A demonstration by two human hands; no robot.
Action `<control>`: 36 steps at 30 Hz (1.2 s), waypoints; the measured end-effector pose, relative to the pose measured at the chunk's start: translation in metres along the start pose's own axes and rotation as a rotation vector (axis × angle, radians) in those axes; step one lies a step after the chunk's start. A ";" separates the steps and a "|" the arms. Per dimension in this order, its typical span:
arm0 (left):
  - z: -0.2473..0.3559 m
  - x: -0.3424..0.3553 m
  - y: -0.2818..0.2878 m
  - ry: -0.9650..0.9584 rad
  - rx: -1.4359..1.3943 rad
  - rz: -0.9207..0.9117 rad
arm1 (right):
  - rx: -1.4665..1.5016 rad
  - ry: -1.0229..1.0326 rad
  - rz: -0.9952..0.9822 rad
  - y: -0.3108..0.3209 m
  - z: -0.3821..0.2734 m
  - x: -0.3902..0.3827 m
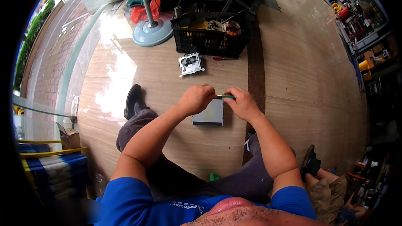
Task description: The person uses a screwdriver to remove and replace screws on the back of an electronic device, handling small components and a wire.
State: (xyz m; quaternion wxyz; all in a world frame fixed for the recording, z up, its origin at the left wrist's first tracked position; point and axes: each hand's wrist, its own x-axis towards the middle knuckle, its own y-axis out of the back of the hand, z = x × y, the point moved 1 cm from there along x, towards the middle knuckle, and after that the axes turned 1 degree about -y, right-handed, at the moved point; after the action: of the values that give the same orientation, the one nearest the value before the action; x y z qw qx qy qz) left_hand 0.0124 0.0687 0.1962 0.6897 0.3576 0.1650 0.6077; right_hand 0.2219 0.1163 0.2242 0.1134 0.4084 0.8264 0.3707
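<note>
A flat grey metal box (209, 113) with a dark front edge lies on the floor between my legs. My left hand (196, 99) is closed just above its far left corner, the fingertips pinched together; what they grip is too small to make out. Opposite it, my right hand (243, 104) pinches a thin green stick-like tool (230, 96), whose narrow end points at the left fingertips. Its exact kind is unclear. Farther off on the tiles sits a white plastic mechanism (191, 64) with dark parts.
Beyond the mechanism stands a black crate (205, 44) full of tools, with a red-handled screwdriver (219, 58) beside it. A fan's round base (153, 31) is to its left. Another person's shoe (310, 161) is at lower right. Stocked shelves (360, 12) line the right.
</note>
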 end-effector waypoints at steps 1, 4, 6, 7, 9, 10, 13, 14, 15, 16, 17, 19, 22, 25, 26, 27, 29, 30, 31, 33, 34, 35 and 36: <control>-0.001 0.000 0.000 0.003 0.008 -0.008 | -0.007 0.002 0.003 0.000 0.000 0.000; -0.006 -0.001 0.000 0.028 -0.018 0.012 | -0.028 0.006 0.009 0.002 0.002 -0.001; -0.009 0.001 0.002 0.057 -0.053 0.011 | -0.033 0.002 0.005 0.003 0.004 -0.002; -0.009 0.003 0.006 0.047 -0.051 0.057 | -0.036 -0.003 0.006 0.003 0.005 -0.002; -0.005 0.009 0.021 0.067 -0.047 0.121 | -0.052 -0.002 -0.001 0.003 0.005 -0.002; 0.000 0.012 0.033 0.106 -0.051 0.136 | -0.063 -0.007 -0.009 0.004 0.004 -0.003; 0.032 0.005 0.090 -0.071 -0.114 0.382 | -0.065 -0.032 -0.002 0.005 0.000 -0.005; 0.046 -0.005 0.114 -0.142 -0.112 0.455 | -0.073 -0.028 -0.011 0.006 -0.002 -0.006; 0.061 -0.020 0.136 -0.176 -0.134 0.536 | -0.072 -0.035 -0.027 0.006 -0.004 -0.006; 0.074 -0.035 0.161 -0.220 -0.140 0.557 | -0.078 -0.048 -0.034 0.008 -0.005 -0.007; 0.086 -0.046 0.178 -0.403 -0.334 0.651 | -0.069 -0.036 -0.033 0.009 -0.007 -0.008; 0.106 -0.075 0.198 -0.652 -0.516 0.715 | -0.080 -0.015 -0.023 0.011 -0.010 -0.010; 0.116 -0.095 0.200 -0.724 -0.631 0.758 | -0.076 0.022 -0.022 0.014 -0.015 -0.010; 0.111 -0.103 0.194 -0.704 -0.673 0.806 | -0.082 0.040 -0.002 0.015 -0.021 -0.012; 0.108 -0.104 0.191 -0.696 -0.685 0.819 | -0.092 0.022 -0.013 0.015 -0.022 -0.012; 0.104 -0.106 0.187 -0.682 -0.695 0.836 | -0.077 0.044 -0.004 0.015 -0.023 -0.011; 0.097 -0.111 0.182 -0.658 -0.710 0.863 | -0.060 0.047 0.009 0.012 -0.025 -0.013; 0.093 -0.113 0.180 -0.648 -0.710 0.875 | -0.060 0.050 0.006 0.010 -0.026 -0.012; 0.090 -0.115 0.178 -0.638 -0.712 0.885 | -0.067 0.052 -0.004 0.008 -0.027 -0.012; 0.083 -0.120 0.176 -0.618 -0.714 0.905 | -0.073 0.048 -0.029 0.006 -0.027 -0.010; 0.080 -0.123 0.176 -0.605 -0.708 0.916 | -0.065 0.020 -0.025 0.005 -0.027 -0.011; 0.077 -0.126 0.176 -0.596 -0.706 0.927 | -0.057 -0.007 -0.021 0.004 -0.026 -0.011; 0.074 -0.129 0.176 -0.584 -0.704 0.932 | -0.052 -0.015 -0.039 0.003 -0.026 -0.011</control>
State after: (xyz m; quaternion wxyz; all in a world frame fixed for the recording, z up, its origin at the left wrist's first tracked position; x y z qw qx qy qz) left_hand -0.0921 -0.0756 0.3427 0.4463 0.2950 -0.4104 0.7385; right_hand 0.2180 0.0958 0.2430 0.1375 0.3921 0.8233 0.3868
